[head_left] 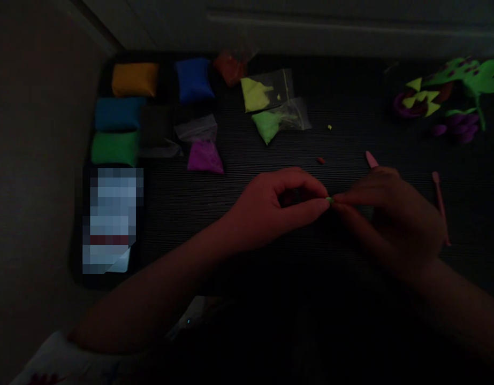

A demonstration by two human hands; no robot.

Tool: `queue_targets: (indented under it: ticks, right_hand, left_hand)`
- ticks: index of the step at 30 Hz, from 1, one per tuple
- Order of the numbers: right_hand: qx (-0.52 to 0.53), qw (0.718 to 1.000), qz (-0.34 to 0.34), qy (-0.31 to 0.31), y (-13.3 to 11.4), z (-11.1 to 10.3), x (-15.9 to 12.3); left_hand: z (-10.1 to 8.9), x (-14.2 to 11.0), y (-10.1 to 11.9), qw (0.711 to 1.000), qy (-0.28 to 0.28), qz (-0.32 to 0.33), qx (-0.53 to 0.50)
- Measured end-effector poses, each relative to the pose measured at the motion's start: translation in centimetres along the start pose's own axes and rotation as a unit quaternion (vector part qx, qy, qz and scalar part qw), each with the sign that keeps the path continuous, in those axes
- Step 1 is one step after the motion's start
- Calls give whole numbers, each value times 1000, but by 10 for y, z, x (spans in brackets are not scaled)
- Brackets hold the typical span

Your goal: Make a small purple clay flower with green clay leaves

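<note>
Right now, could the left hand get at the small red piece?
Probably yes: the red piece lies just beyond the left hand, nothing visible between, though that hand appears to pinch a green bit.

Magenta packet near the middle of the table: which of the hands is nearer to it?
Left. The left hand is below and to the right of the magenta packet, not touching it; the right hand is farther off to the right.

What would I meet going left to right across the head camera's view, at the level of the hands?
A bright, pixelated panel, the left hand, a small green piece pinched between both hands' fingertips, the right hand, a thin pink stick.
</note>
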State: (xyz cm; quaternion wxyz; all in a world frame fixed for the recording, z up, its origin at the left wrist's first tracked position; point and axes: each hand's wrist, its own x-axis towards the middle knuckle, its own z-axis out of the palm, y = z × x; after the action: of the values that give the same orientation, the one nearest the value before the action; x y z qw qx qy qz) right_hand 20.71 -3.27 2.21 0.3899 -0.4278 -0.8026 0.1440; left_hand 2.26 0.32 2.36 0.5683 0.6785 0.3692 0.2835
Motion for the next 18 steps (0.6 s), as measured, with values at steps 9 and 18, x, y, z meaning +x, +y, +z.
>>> queue_targets:
  ticks: [9, 18]
  right_hand:
    - [-39, 999, -4, -14, -2, 1, 2]
    - [-62, 997, -41, 7, -1, 1, 1]
  left_hand:
    - [2, 0, -2, 999, 17, 45, 8]
    - [1, 0, 0, 999, 19, 35, 26]
